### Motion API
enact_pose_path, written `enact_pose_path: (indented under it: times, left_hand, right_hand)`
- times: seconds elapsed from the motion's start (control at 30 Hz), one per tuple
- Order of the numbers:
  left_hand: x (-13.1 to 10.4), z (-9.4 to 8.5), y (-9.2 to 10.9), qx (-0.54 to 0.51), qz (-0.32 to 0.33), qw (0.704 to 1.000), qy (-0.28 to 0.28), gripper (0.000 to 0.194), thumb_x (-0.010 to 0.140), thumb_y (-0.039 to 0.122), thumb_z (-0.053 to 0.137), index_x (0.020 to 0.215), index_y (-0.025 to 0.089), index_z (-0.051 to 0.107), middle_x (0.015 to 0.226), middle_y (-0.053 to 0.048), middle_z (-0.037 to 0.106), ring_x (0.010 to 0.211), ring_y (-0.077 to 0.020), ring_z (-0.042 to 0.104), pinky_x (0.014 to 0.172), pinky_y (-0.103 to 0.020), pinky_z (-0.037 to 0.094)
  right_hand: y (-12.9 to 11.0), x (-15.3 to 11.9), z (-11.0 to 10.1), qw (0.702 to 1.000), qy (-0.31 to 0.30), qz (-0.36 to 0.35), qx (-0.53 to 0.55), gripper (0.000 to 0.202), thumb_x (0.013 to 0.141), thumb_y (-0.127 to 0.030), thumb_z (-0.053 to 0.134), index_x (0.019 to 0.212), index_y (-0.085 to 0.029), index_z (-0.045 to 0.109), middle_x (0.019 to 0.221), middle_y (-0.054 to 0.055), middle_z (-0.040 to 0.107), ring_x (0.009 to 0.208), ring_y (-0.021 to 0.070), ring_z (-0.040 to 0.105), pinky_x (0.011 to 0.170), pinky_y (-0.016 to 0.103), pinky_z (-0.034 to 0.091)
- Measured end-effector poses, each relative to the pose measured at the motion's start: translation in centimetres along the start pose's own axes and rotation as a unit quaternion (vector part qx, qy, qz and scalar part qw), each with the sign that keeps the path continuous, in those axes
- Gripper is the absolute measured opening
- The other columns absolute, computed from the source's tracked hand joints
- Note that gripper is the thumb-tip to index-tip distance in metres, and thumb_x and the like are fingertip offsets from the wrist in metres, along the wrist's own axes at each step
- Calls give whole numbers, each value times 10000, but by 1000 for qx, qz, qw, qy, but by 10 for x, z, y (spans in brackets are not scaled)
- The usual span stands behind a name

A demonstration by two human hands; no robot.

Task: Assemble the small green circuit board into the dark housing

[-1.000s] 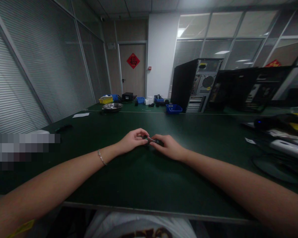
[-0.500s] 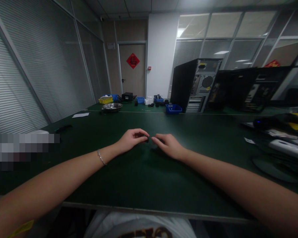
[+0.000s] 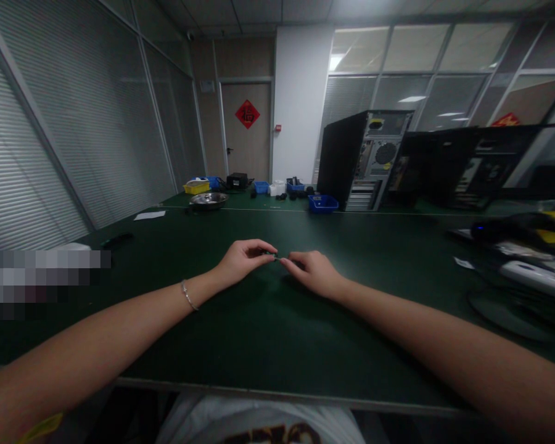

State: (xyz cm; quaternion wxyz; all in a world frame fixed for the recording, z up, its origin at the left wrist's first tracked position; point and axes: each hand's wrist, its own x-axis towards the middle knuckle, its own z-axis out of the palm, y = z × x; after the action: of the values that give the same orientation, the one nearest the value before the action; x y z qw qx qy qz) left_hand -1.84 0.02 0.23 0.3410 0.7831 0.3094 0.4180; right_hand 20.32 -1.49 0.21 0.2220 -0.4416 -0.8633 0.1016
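Note:
In the middle of the dark green table (image 3: 240, 333), my left hand (image 3: 245, 261) pinches a small dark piece (image 3: 276, 257) between thumb and fingertips. Its kind is too small to make out. From the other side my right hand (image 3: 313, 271) comes close, thumb and forefinger pressed together at a thin end beside that piece. Whatever lies between the right fingertips is mostly hidden. Both hands hover just over the tabletop, fingertips almost touching.
At the back stand a metal bowl (image 3: 208, 200), a yellow bin (image 3: 197, 187), a blue bin (image 3: 323, 203) and a black computer tower (image 3: 365, 161). Cables (image 3: 513, 314) and a white device (image 3: 539, 279) lie on the right. A paper slip (image 3: 150, 215) is at left.
Both hands stay in nearly the same place. The small piece between the fingertips appears slightly turned, and less of its dark part shows below the left thumb.

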Motion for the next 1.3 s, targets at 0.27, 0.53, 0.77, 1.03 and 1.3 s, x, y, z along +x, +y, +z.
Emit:
enact_pose_path:
  times: [0.27, 0.53, 0.77, 1.03, 1.3]
  left_hand:
    - [-2, 2, 2, 27, 25, 999, 12, 229, 802, 279, 669, 999, 167, 702, 1013, -75, 700, 963, -210, 641, 876, -357, 509]
    - [-2, 1, 5, 19, 22, 999, 15, 233, 806, 273, 666, 1009, 161, 695, 1018, -74, 697, 960, -208, 644, 873, -353, 513]
    - [-2, 2, 3, -4, 10, 1000, -11, 244, 796, 249, 676, 1015, 143, 691, 1022, -88, 696, 966, -210, 648, 887, -363, 513]
    - [-2, 1, 2, -1, 10, 1000, -24, 249, 799, 248, 678, 1029, 152, 687, 1022, -79, 694, 963, -205, 647, 875, -352, 517]
    - [-1, 0, -1, -6, 9, 1000, 3, 238, 794, 236, 683, 1018, 153, 690, 1032, -74, 697, 962, -196, 648, 878, -339, 519]
  right_hand:
    - [0, 0, 1, 1000, 1, 5, 9, 423, 951, -503, 372, 806, -188, 614, 645, 10, 586, 555, 123, 489, 526, 243, 286]
    - [0, 1, 0, 1000, -1, 3, 13, 418, 953, -490, 374, 818, -180, 619, 656, 12, 587, 562, 121, 493, 529, 241, 293]
    - [2, 2, 3, 1000, 7, 3, 2, 415, 950, -492, 380, 784, -183, 603, 619, -3, 563, 542, 113, 478, 523, 239, 282]
    - [-1, 1, 0, 1000, 2, 1, 13, 408, 951, -483, 382, 804, -182, 615, 645, 8, 581, 557, 120, 486, 532, 240, 294]
    - [1, 1, 1, 1000, -1, 4, 18, 414, 955, -490, 371, 836, -182, 621, 673, 16, 601, 572, 123, 502, 529, 238, 303]
